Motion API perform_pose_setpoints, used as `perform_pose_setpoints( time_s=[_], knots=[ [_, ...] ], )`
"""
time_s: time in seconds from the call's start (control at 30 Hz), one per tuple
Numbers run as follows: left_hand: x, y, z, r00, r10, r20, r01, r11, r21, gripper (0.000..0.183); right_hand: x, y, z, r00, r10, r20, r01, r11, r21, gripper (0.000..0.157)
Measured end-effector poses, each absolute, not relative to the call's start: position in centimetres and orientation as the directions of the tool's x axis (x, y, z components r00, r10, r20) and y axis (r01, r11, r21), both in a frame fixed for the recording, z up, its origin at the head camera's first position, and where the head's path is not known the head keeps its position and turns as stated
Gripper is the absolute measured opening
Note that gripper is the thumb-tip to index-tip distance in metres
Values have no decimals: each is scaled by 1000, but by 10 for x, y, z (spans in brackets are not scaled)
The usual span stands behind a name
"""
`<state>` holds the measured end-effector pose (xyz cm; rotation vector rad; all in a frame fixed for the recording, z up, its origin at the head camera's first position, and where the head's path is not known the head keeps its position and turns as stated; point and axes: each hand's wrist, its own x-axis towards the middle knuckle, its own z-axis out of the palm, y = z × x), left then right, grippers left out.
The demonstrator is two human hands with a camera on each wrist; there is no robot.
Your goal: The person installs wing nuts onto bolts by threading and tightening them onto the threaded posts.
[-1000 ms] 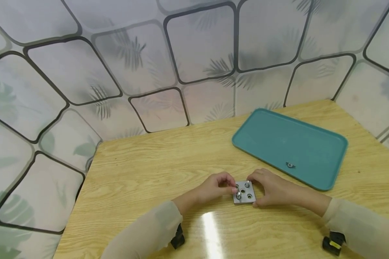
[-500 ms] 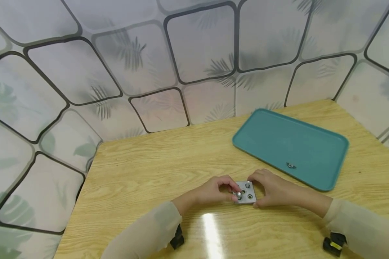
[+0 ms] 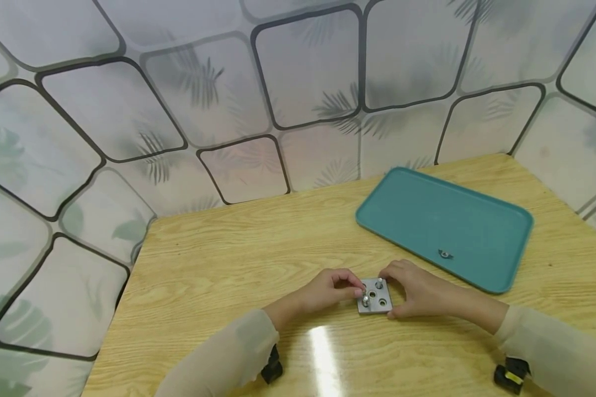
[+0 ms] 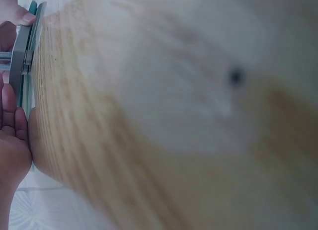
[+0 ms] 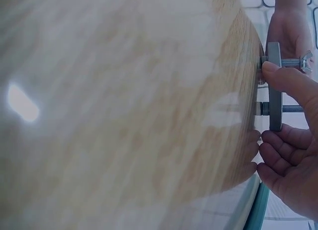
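Note:
A small square metal plate (image 3: 374, 307) with several holes lies low over the table, in front of the person. Two bolts stand up through it, one at the near left and one (image 3: 379, 283) at the far right corner. On the near-left bolt sits a wing nut (image 5: 306, 61), well up the thread in the right wrist view. My left hand (image 3: 328, 289) pinches at this wing nut with thumb and forefinger. My right hand (image 3: 419, 286) grips the plate's right side, thumb on the near edge and fingers at the far corner. The left wrist view shows the plate (image 4: 19, 61) edge-on.
A teal tray (image 3: 437, 204) rests at the back right of the wooden table (image 3: 238, 242). Another wing nut (image 3: 445, 254) lies on it near the front rim. A patterned cloth wall (image 3: 318, 71) encloses the table at the back and sides.
The left fingertips moved over the wing nut half a second ago, then drew back to its left side. The right hand and plate have stayed in place.

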<state>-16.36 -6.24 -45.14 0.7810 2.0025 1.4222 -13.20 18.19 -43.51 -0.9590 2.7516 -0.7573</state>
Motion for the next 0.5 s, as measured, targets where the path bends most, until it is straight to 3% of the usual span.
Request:
perform_pose_setpoints(
  time_s=[0.27,0.5],
  knots=[
    [-162,-61,-451,-703,697,-141,91,286,954,11,-132,183,-436,-788,-614,34,-542,668,-509,61],
    [-162,-62,-448,-670,734,-111,120,255,959,14,-132,183,-436,-787,-616,37,-545,666,-510,61]
  ],
)
